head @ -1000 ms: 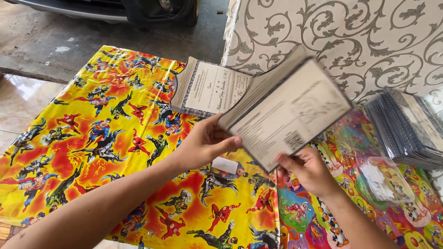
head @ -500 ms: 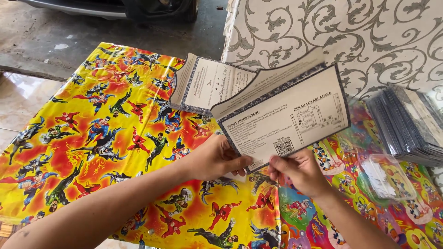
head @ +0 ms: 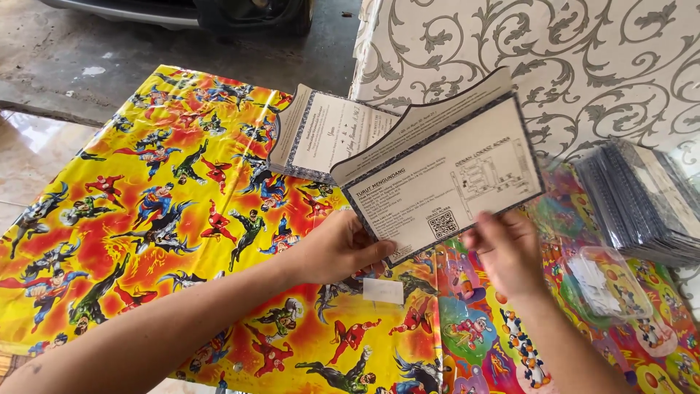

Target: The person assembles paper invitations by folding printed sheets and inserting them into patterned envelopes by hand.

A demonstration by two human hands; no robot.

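A folded white card with a dark patterned border [head: 437,182] is held up above the mat, its printed back with a small map and a square code facing me. My left hand [head: 335,248] pinches its lower left corner. My right hand [head: 510,252] is blurred, and its fingertips rest on the card's lower edge, right of the middle. Behind the card, a stack of similar cards [head: 321,135] lies on the mat. A small white slip [head: 383,290] lies on the mat below my left hand.
A bright cartoon-printed plastic mat [head: 168,190] covers the surface. A clear plastic tub [head: 609,284] with white pieces sits at the right, beside a stack of sleeved cards [head: 642,204]. White cloth with a grey scroll pattern [head: 569,66] hangs behind. Concrete floor [head: 65,66] lies beyond.
The card has swung from edge-on to face me and tilted flatter. My right hand slid right along its lower edge. My left hand kept its hold on the corner.
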